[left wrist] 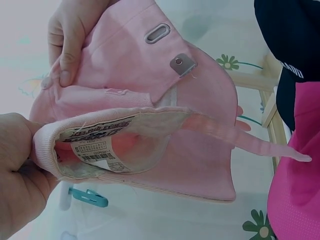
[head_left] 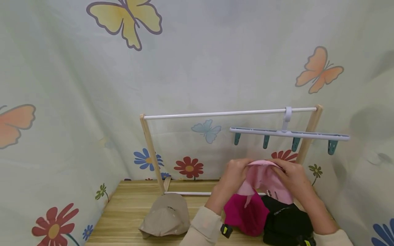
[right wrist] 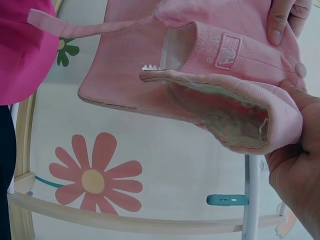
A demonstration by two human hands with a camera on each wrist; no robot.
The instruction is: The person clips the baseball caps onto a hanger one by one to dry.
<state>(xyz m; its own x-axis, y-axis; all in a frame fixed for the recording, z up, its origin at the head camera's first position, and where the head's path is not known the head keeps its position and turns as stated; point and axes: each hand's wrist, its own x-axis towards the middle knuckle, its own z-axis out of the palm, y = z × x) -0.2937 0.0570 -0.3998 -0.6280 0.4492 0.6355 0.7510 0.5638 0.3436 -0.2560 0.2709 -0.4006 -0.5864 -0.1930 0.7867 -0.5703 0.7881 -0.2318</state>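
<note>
A pink baseball cap [head_left: 278,186] is held up over the table's right side, between both hands. My left hand [head_left: 235,175] grips its left edge and my right hand [head_left: 290,174] its right edge. In the left wrist view, a loose pink strap [left wrist: 250,142] dangles beside a metal clasp [left wrist: 183,65], and white labels [left wrist: 95,152] show inside the cap. The right wrist view shows a small stitched patch [right wrist: 228,51] on the pink cloth. Below the hands lie a magenta cap [head_left: 246,213] and a black cap [head_left: 287,222], partly hidden by the forearms.
A wooden-legged rack with a white top bar [head_left: 200,114] stands behind. From its right end hangs a white hanger [head_left: 261,131] with several teal clips [head_left: 266,141]. A beige cap [head_left: 167,215] rests on the wooden table [head_left: 123,208], left. Patterned curtain [head_left: 215,68] surrounds everything.
</note>
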